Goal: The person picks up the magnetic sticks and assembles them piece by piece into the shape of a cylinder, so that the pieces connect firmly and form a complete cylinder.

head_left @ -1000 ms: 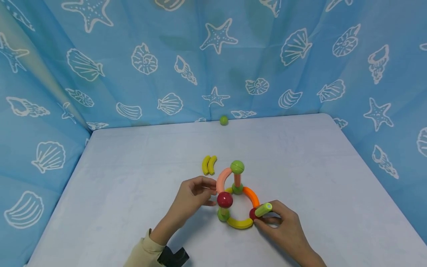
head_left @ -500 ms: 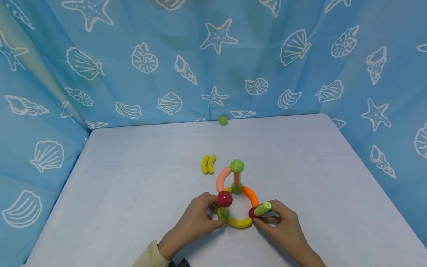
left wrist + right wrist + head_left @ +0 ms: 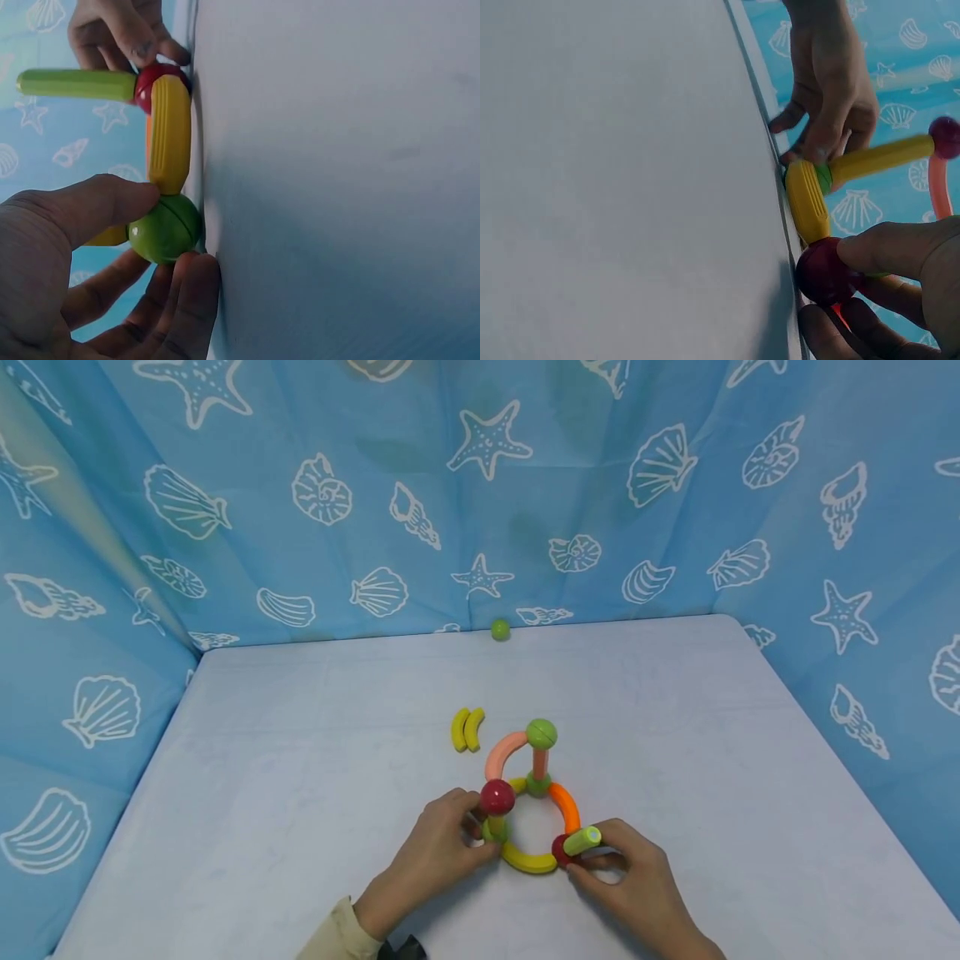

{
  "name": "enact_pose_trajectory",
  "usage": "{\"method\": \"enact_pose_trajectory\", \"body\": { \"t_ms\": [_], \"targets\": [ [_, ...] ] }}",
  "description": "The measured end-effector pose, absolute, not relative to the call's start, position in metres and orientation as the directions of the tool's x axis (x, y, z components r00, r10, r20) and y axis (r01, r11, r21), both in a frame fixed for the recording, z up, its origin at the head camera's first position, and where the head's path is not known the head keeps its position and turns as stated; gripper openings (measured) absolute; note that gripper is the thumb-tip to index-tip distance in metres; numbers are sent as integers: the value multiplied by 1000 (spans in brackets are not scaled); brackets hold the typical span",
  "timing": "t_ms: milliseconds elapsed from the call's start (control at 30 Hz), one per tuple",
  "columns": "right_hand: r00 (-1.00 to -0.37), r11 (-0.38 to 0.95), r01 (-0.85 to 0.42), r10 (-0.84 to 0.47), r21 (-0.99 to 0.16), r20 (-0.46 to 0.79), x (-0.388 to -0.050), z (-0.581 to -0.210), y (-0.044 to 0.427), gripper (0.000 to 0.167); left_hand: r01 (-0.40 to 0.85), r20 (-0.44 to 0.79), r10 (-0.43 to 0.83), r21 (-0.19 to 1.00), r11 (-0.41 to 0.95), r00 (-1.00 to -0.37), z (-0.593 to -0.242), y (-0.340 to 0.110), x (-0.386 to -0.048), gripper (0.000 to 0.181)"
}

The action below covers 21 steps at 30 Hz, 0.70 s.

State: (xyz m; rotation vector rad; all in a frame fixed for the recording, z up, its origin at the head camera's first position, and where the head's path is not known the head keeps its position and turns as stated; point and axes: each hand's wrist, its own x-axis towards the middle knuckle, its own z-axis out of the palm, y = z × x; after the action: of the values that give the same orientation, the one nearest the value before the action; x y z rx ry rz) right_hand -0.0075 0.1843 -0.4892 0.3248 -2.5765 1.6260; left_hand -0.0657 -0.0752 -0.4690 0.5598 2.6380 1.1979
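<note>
On the table stands a toy frame of balls and rods, its base a ring with a yellow curved rod (image 3: pixel 528 862) in front and an orange curved rod (image 3: pixel 567 808) at right. My left hand (image 3: pixel 442 839) pinches the green ball (image 3: pixel 166 229) at the ring's left between thumb and fingers. The dark red ball (image 3: pixel 826 271) at the front right is pinched by my right hand (image 3: pixel 633 877); a light green rod (image 3: pixel 582 840) sticks up from it at a tilt. Higher up, a pink curved rod (image 3: pixel 502 755) joins a red ball (image 3: pixel 497 797) to a green ball (image 3: pixel 542 733).
Behind the frame lie two short yellow curved rods (image 3: pixel 467 729), side by side. A loose green ball (image 3: pixel 500 629) sits at the far table edge. A blue shell-print curtain (image 3: pixel 480 527) surrounds the white table (image 3: pixel 300 735) at the back and sides.
My left hand has moved down from beside the pink rod to the green ball at the base. The frame has since shifted slightly left and turned a little, my right hand moving with it.
</note>
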Motion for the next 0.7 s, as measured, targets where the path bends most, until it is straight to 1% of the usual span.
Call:
{"method": "enact_pose_trajectory", "body": {
  "t_ms": [200,300,500,700],
  "targets": [
    [-978,443,-193,-164,-875,132,0,-485,178,47,261,1,388,743,616,-922,-468,-77,-74,28],
    [-976,430,-190,-183,-883,121,2,-485,174,48,270,23,374,733,625,-927,-465,-78,-78,26],
    [-965,390,-182,-248,-903,88,2,-483,166,45,270,49,342,721,639,-939,-465,-77,-86,25],
    [-958,407,-180,-280,-896,65,3,-479,161,41,266,64,316,711,651,-946,-466,-74,-93,21]
  ]
}}
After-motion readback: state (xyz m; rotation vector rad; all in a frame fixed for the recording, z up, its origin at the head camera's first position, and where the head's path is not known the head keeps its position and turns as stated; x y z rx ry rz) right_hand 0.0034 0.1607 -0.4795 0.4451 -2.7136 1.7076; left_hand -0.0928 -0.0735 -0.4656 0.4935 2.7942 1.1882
